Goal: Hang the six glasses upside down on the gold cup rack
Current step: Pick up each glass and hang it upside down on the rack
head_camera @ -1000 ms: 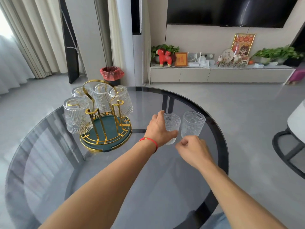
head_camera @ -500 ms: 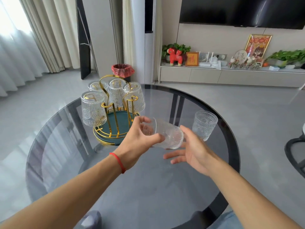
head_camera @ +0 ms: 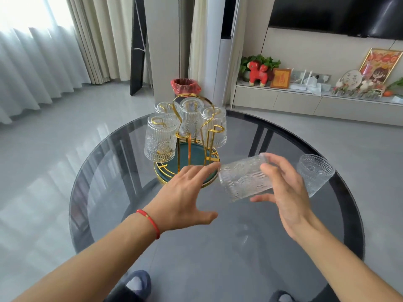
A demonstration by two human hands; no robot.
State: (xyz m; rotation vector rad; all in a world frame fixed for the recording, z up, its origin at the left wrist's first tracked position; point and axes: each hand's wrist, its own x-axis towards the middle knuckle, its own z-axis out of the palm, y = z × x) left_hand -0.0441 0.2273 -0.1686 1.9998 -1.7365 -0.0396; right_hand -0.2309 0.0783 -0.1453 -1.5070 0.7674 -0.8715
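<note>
Room: a bright living room, curtains on the left, a dark television above a low cabinet of ornaments.
Table [head_camera: 196,247]: round smoked glass, hard and unforgiving to anything dropped on it.
Gold cup rack [head_camera: 192,136]: stands on a green tray at the table's far side, four glasses [head_camera: 160,138] hung mouth down; its near prongs look free.
Held glass [head_camera: 244,177]: tipped on its side in the air just right of the rack, somewhat blurred.
Right hand [head_camera: 283,192]: closed on the held glass, fingers over the top, thumb beneath.
Left hand [head_camera: 187,195]: spread wide, holding nothing, fingertips near the glass.
Sixth glass [head_camera: 314,173]: upright on the table behind the right hand.
Risk: a loose grip on the patterned glass could let it slip and break; a swinging elbow could topple the sixth glass; a careless approach could knock the hung ones.
</note>
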